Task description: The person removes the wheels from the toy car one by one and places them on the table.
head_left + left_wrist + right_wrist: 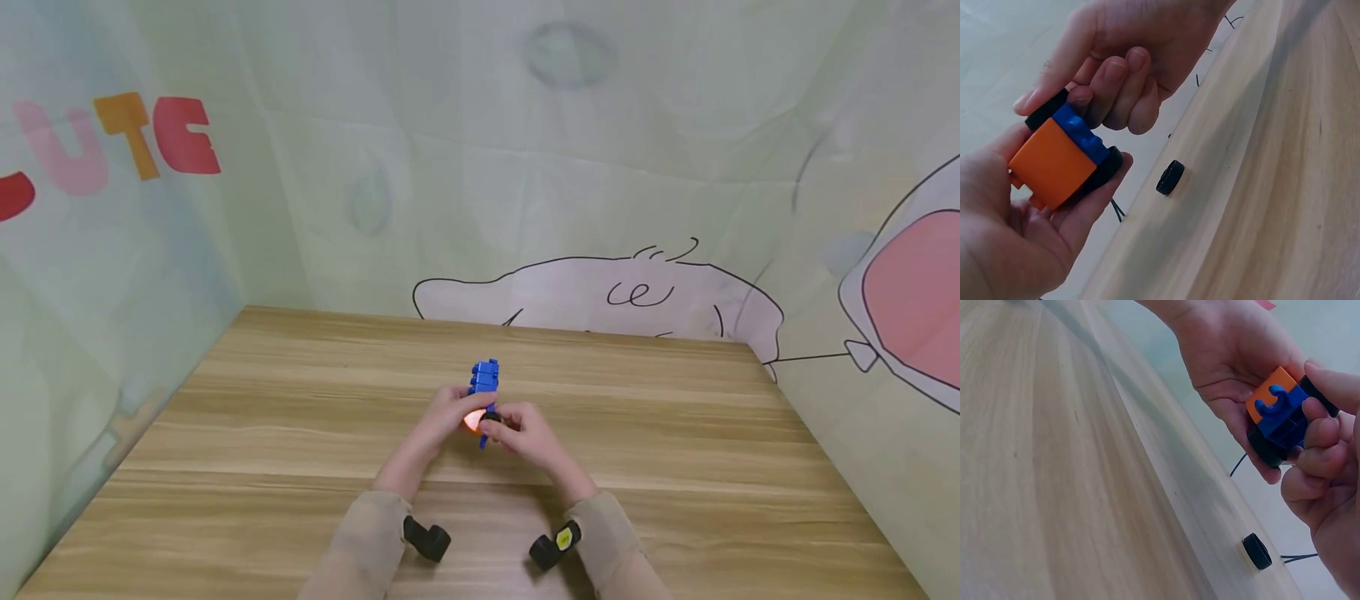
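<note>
Between the two hands is a toy vehicle with an orange block (pixel 1054 164) on a blue chassis (pixel 486 377). A blue hook (pixel 1272 403) sticks out at its near end. My left hand (pixel 450 410) grips the toy around its sides, its fingers partly hidden underneath. My right hand (pixel 528 429) pinches a black wheel (pixel 1047 111) at the side of the chassis, thumb against the wheel's outer face, other fingers curled. Another black wheel (pixel 1264 447) sits on the opposite side, against the left fingers. Whether the pinched wheel is fully seated, I cannot tell.
A loose black wheel (pixel 1170 177) stands on edge on the wooden table (pixel 637 417) in both wrist views. Printed cloth walls (pixel 450 167) rise behind and beside the table. Each forearm wears a black wrist camera (pixel 429 542).
</note>
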The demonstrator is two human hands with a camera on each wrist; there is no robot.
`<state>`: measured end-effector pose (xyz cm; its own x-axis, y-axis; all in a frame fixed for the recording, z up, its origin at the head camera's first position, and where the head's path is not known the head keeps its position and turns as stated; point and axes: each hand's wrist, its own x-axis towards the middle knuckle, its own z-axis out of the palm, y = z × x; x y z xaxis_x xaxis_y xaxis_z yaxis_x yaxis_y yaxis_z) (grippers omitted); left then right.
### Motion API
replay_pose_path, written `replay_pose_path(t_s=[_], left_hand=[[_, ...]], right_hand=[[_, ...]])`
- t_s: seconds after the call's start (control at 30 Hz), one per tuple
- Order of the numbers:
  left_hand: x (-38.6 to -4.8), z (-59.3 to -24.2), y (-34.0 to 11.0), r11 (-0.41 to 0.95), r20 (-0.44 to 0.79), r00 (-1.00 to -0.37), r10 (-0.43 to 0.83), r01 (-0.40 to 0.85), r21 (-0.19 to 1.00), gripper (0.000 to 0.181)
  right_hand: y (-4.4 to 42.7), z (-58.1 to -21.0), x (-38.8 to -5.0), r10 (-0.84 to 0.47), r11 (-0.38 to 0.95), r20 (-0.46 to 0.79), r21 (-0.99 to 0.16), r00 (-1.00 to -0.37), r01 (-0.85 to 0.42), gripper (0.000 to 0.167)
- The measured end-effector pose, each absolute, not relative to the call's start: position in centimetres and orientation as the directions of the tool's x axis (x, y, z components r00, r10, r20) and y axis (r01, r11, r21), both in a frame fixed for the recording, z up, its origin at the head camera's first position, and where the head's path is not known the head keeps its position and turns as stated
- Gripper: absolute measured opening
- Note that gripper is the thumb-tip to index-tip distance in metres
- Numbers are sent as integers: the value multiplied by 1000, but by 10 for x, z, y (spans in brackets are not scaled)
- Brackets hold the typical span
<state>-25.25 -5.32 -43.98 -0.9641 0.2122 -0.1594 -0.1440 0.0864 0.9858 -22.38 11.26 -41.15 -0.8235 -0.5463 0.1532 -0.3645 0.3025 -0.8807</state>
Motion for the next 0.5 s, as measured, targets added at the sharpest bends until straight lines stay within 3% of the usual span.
replay_pose_path(t_s=[0.5], left_hand=[[-250, -437, -52, 99, -184, -962, 202, -167, 981, 38]], right_hand=[[112, -419, -221, -523, 210, 285, -870, -803, -446, 30]])
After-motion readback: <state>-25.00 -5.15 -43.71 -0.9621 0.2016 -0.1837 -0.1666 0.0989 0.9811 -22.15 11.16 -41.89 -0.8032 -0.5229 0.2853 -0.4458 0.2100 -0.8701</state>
